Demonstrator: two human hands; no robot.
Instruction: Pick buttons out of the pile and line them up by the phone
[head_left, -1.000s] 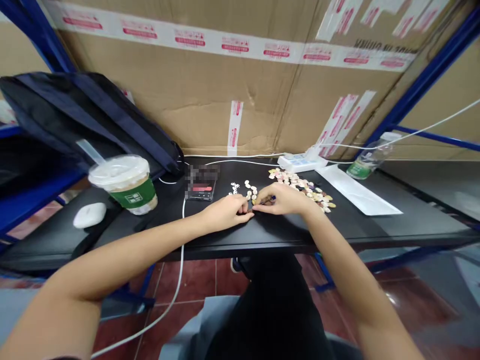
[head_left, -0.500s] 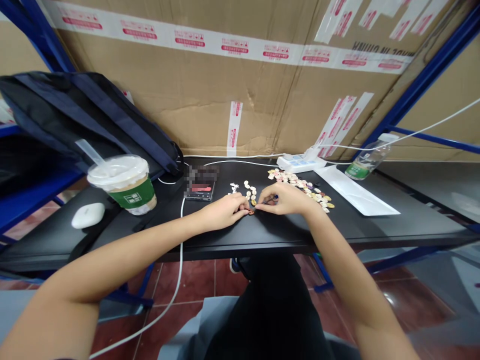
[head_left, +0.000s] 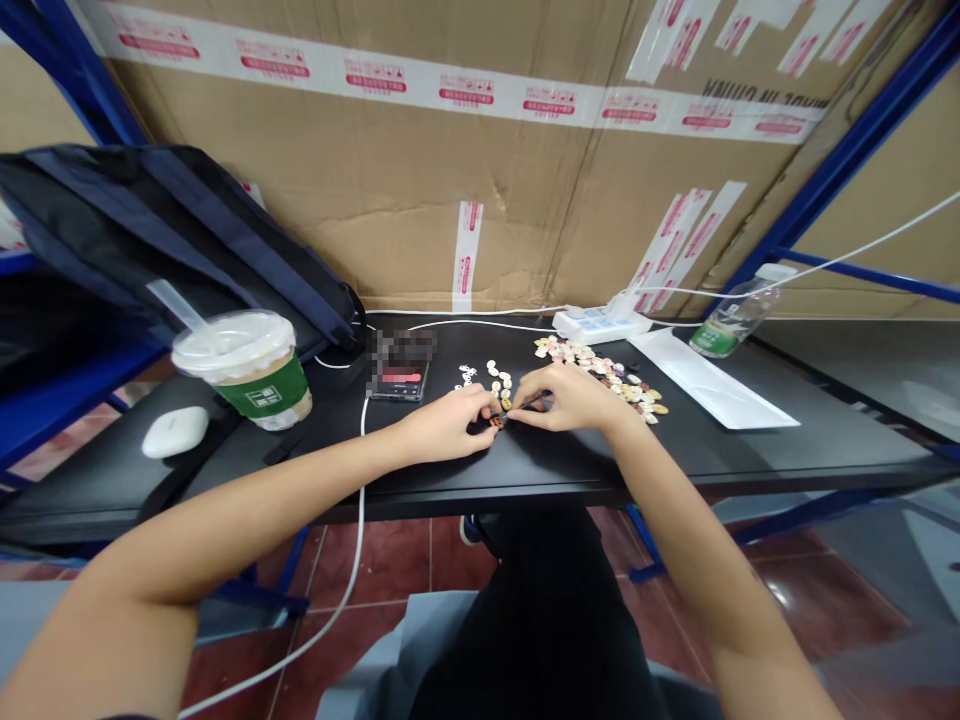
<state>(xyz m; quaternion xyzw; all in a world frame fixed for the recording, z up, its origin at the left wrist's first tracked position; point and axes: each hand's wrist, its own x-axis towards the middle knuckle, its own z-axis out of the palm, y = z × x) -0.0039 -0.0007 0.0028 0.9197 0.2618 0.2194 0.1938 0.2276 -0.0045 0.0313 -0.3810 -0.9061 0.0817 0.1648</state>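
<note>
My left hand (head_left: 448, 425) rests on the black table, its thumb and fingertips curled around a small orange-brown button-like piece (head_left: 496, 423). Close beside it, my right hand (head_left: 568, 397) is closed on a slim dark tool (head_left: 534, 400), whose tip points at that piece; its exact kind is hard to make out. Just beyond the fingertips lie several cream button-like pieces (head_left: 505, 381) and a yellow one (head_left: 507, 404). Some tiny white bits (head_left: 467, 375) sit behind my left hand. A larger spread of mixed button-like pieces (head_left: 577, 354) lies behind my right hand, which partly hides it.
A phone (head_left: 401, 378) with a white cable lies left of the pieces. Farther left stand a lidded drink cup (head_left: 262, 385), a white earbud case (head_left: 175, 432) and a backpack (head_left: 187, 220). A power strip (head_left: 600, 325), white packet (head_left: 712, 380) and bottle (head_left: 739, 315) are right.
My left thumb has dropped away from the index finger, leaving a wider gap, and the brown piece has shifted slightly left. My right hand with the dark tool has barely moved.
</note>
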